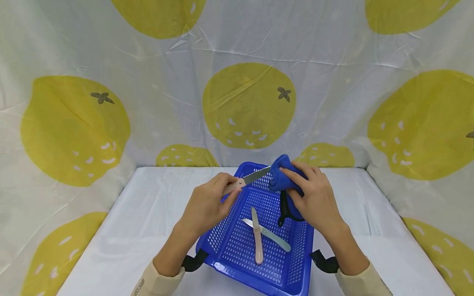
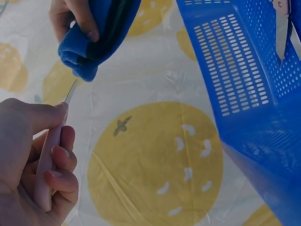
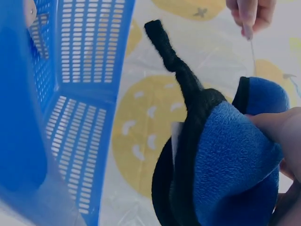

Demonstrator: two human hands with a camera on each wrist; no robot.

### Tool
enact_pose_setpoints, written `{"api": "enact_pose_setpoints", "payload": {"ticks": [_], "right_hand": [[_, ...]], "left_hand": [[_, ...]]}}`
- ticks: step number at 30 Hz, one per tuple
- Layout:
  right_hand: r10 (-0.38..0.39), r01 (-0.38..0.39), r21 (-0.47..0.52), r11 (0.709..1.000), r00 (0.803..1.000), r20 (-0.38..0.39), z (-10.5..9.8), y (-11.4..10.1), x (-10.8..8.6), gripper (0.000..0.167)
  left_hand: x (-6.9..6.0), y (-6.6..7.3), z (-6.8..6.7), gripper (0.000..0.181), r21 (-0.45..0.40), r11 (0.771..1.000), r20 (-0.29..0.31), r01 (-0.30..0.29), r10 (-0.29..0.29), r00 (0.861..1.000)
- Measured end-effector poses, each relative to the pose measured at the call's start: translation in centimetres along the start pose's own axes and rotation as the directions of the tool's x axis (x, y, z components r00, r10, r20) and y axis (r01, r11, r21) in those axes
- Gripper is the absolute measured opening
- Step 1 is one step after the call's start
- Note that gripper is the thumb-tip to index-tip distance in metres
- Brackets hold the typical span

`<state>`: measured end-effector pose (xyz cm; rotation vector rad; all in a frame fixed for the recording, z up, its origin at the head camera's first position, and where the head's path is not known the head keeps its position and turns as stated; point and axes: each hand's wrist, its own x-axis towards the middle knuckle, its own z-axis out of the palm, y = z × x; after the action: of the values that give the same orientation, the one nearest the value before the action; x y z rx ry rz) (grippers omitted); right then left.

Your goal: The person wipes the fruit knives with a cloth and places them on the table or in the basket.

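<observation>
My left hand point(image 1: 208, 201) grips a knife by its pale pink handle point(image 2: 45, 174), the blade point(image 1: 256, 176) pointing up and to the right. My right hand point(image 1: 314, 196) holds a blue cloth point(image 3: 235, 165) with black edging and a black hanging loop point(image 3: 169, 52). The blade's tip end meets the cloth in the head view, and the cloth hides the tip. Below both hands, inside a blue plastic basket point(image 1: 237, 276), lie a pink-handled knife point(image 1: 258, 242) and a light green-handled knife point(image 1: 275, 238), crossing each other.
The basket stands on a table with a white cover point(image 1: 159, 205). Behind it hangs a white curtain point(image 1: 326, 102) printed with large yellow lemons. Black straps point(image 1: 195, 261) show at both wrists, beside the basket's sides.
</observation>
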<state>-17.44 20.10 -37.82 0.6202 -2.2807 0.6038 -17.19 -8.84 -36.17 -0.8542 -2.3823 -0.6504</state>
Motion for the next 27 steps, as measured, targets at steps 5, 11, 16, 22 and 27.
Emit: {"api": "enact_pose_setpoints", "payload": {"ticks": [5,11,16,22,27], "right_hand": [[0.026,-0.026,0.036,0.999,1.0,-0.005,-0.3,0.1,-0.2,0.051],[-0.02,0.018,0.085,0.996,0.999,0.03,-0.2,-1.7,-0.1,0.054],[-0.054,0.047,0.112,0.993,0.997,0.063,0.3,-2.8,0.0,0.052],[-0.086,0.075,0.124,0.989,0.993,0.086,0.6,-3.5,0.4,0.049],[-0.096,0.084,0.103,0.991,0.989,0.114,0.9,-3.8,0.6,0.048]], "left_hand": [[0.2,-0.2,0.1,0.023,-0.005,1.0,-0.001,0.014,-0.014,1.0],[0.5,-0.1,0.3,0.023,-0.018,1.0,0.01,0.014,-0.014,1.0],[0.8,0.0,0.7,0.024,-0.047,0.999,0.02,0.009,-0.008,1.0],[1.1,0.1,1.1,0.025,-0.052,0.999,0.028,-0.002,0.003,1.0],[1.2,0.1,1.3,0.026,-0.032,0.999,0.022,-0.04,0.041,0.999]]}}
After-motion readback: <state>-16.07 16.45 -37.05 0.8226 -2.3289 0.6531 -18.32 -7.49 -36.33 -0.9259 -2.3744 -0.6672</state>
